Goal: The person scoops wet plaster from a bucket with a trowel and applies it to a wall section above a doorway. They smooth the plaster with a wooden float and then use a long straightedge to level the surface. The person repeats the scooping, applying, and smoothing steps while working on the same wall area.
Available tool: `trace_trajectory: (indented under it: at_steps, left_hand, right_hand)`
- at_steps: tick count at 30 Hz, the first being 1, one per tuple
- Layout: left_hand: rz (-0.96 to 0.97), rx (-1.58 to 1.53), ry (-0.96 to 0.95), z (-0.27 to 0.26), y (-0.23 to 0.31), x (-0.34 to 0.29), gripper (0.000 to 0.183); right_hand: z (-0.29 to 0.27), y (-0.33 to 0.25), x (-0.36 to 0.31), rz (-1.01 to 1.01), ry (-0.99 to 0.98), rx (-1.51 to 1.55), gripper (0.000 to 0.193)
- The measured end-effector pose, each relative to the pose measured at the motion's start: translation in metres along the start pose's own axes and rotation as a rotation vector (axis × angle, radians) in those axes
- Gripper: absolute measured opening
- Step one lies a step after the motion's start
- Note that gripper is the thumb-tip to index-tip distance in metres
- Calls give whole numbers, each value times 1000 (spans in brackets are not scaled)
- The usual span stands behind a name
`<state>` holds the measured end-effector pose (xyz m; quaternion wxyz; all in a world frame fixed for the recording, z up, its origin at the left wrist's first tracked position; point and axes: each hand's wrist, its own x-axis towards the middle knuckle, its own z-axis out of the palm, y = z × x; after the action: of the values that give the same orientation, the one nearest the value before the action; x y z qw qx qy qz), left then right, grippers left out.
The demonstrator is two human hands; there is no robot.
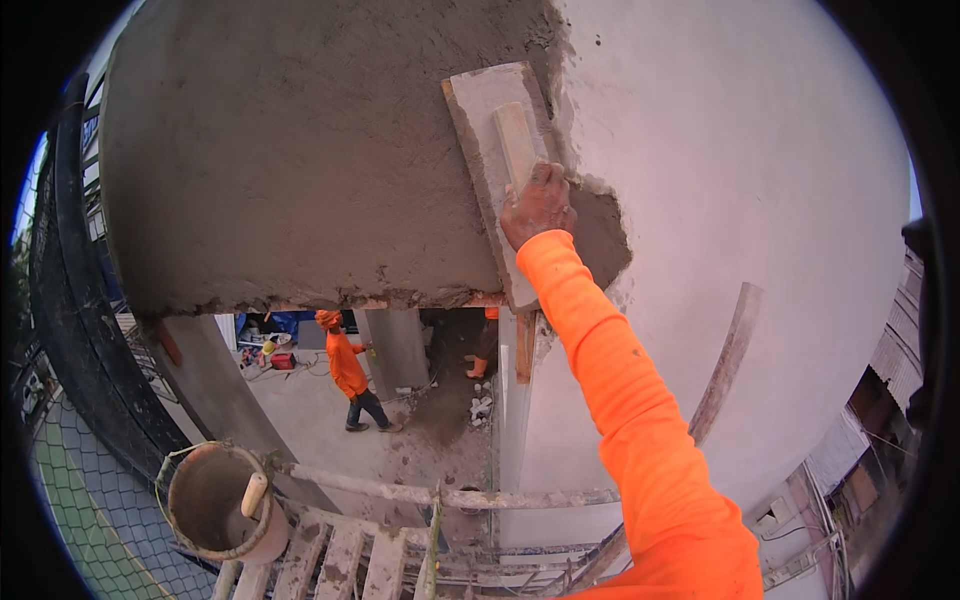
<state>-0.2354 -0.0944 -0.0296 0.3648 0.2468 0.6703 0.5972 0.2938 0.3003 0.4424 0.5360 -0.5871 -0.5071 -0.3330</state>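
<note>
My right hand (541,204), in an orange sleeve, is closed round the handle of a long plastering float (486,115). The float lies tilted against the wall, its upper end leaning left, along the edge of the wet grey mortar (300,170). To its right, the mortar ends in a ragged border against a smooth pale wall (740,170). A small mortar patch (602,235) shows just right of my hand. Below the float's lower end, a narrow wooden strip (524,348) stands at the corner of the opening. My left hand is out of view.
A mortar-stained bucket (208,500) with a tool handle (254,494) in it stands on the slatted scaffold (340,560) at lower left. A scaffold rail (400,487) crosses below. Down on the floor, a person in orange (346,365) walks; another's legs show. A plank (727,360) leans at right.
</note>
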Motion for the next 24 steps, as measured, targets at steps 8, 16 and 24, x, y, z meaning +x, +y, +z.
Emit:
trace_trajectory:
  at_steps: [8, 16, 24]
  left_hand:
    - [149, 22, -75, 26, 50, -8, 25]
    - [147, 90, -174, 43, 57, -4, 26]
    - [155, -6, -183, 68, 65, -24, 37]
  right_hand:
    - [-22, -51, 106, 67, -42, -94, 62]
    - [-19, -44, 75, 90, -159, -86, 71]
    - [-35, -61, 84, 138, -189, -79, 72]
